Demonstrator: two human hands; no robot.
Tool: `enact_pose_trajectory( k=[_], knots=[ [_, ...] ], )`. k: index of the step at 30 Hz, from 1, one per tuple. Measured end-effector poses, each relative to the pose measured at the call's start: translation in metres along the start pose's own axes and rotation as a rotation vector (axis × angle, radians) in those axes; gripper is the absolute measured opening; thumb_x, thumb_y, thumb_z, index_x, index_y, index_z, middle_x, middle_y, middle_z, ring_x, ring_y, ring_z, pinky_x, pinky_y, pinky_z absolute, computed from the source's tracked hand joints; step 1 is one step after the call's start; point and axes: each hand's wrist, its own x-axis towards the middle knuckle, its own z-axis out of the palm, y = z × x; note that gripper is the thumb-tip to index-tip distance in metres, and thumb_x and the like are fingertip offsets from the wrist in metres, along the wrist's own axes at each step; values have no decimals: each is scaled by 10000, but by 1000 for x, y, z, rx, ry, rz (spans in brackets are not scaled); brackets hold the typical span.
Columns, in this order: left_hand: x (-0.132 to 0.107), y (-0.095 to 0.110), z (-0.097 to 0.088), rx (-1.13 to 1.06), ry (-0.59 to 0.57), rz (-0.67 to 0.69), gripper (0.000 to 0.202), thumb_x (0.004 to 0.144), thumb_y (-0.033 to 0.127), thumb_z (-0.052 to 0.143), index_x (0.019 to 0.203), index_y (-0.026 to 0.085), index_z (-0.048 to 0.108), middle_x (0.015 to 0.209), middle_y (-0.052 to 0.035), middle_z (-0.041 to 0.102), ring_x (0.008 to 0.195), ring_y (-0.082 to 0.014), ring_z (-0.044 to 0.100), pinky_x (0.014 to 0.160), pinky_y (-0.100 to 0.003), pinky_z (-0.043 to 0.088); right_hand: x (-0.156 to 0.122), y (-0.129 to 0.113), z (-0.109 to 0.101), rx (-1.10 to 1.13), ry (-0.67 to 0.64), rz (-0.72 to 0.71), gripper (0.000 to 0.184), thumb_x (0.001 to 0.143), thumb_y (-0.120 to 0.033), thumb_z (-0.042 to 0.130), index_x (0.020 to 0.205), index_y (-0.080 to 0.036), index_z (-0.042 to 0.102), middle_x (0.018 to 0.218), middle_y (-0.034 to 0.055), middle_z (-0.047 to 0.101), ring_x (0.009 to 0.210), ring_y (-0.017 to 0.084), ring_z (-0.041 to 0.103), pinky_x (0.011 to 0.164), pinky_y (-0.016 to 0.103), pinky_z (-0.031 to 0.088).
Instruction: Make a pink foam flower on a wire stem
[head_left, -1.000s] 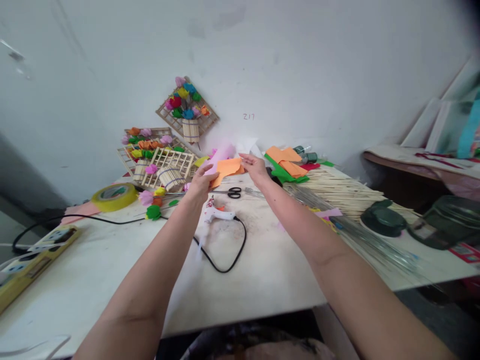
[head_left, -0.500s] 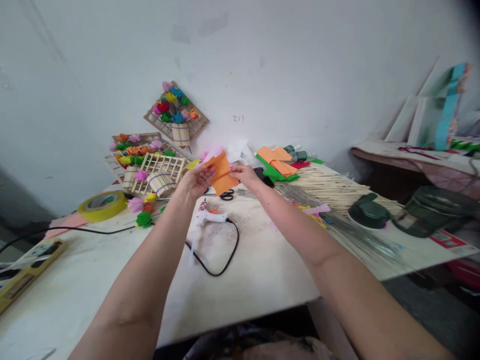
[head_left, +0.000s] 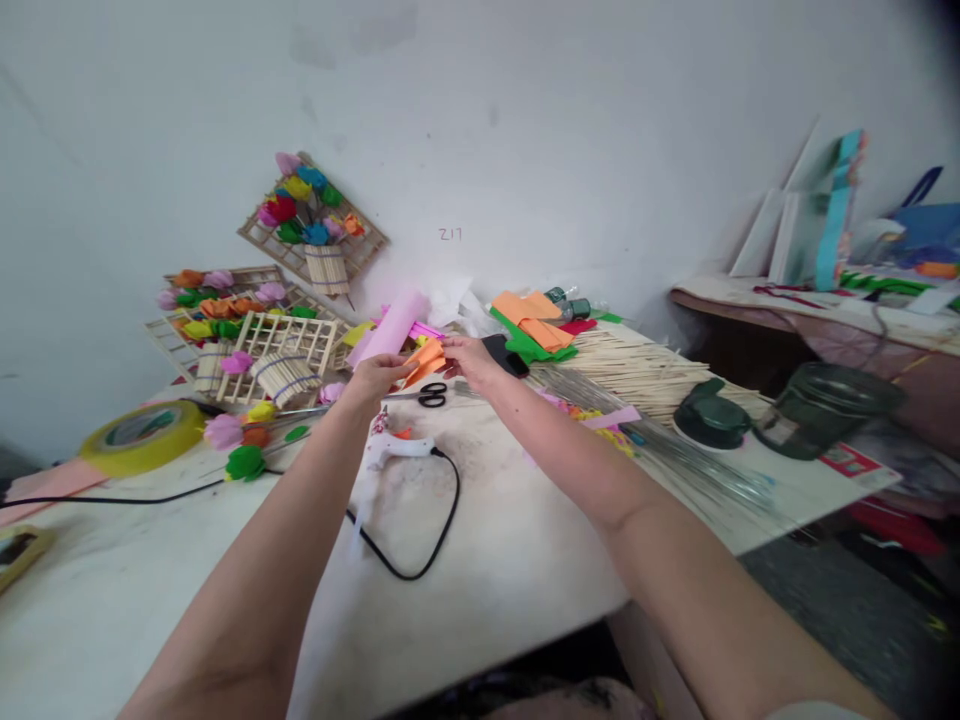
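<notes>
Both hands meet over the back middle of the white table (head_left: 525, 540) and pinch one small piece of orange foam sheet (head_left: 425, 360), now folded or bunched. My left hand (head_left: 375, 378) grips its left side and my right hand (head_left: 469, 360) its right side. Black-handled scissors (head_left: 429, 394) lie on the table just under the hands. A white glue gun (head_left: 397, 447) with a black cord lies a little nearer to me. A pink roll of sheet (head_left: 390, 328) lies behind the hands.
Wooden lattice frames with coloured foam flowers (head_left: 255, 330) stand at the back left, a yellow tape roll (head_left: 139, 437) at the left. Orange and green sheets (head_left: 532, 325), a bundle of thin sticks (head_left: 645, 365), wires and dark green lids (head_left: 709, 412) fill the right side.
The orange sheet was flat and spread between my hands, then turned upright, and is now folded small between my fingertips. The view has swung to the right.
</notes>
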Motion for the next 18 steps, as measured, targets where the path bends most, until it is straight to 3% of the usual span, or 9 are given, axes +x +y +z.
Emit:
enact_pose_trajectory(
  k=[8, 10, 12, 14, 18],
  knots=[
    [5, 0, -2, -87, 100, 71, 245, 482, 184, 732, 614, 158, 528, 499, 16, 545, 451, -114, 536, 452, -234, 442, 8, 8, 12, -75, 5, -23, 202, 674, -37, 508, 776, -183, 604, 687, -32, 617, 659, 104, 594, 668, 229, 489],
    [6, 0, -2, -48, 142, 101, 262, 501, 232, 746, 635, 164, 531, 486, 23, 537, 437, -111, 519, 433, -231, 429, 7, 5, 12, -28, -42, 2, 116, 762, -137, 489, 764, -172, 600, 686, -1, 626, 671, 122, 606, 649, 236, 493],
    [7, 0, -1, 4, 174, 140, 268, 511, 265, 755, 648, 166, 548, 482, 26, 537, 423, -104, 495, 419, -226, 408, 6, 3, 12, 31, -105, 23, 235, 857, -301, 434, 781, -162, 608, 704, 38, 642, 689, 145, 623, 634, 252, 503],
    [7, -1, 3, 45, 181, 196, 268, 500, 269, 769, 631, 163, 561, 492, 26, 539, 420, -91, 469, 416, -218, 383, 5, 2, 13, -4, -103, 31, 290, 866, -389, 449, 791, -160, 611, 725, 56, 658, 697, 164, 636, 636, 274, 515],
    [5, 1, 10, 67, 95, 272, 297, 481, 309, 793, 641, 152, 599, 563, 11, 570, 488, -101, 507, 455, -219, 395, 15, 0, 4, -324, 105, -27, 46, 747, -162, 606, 788, -141, 609, 795, 61, 682, 719, 167, 652, 684, 275, 524]
  ],
)
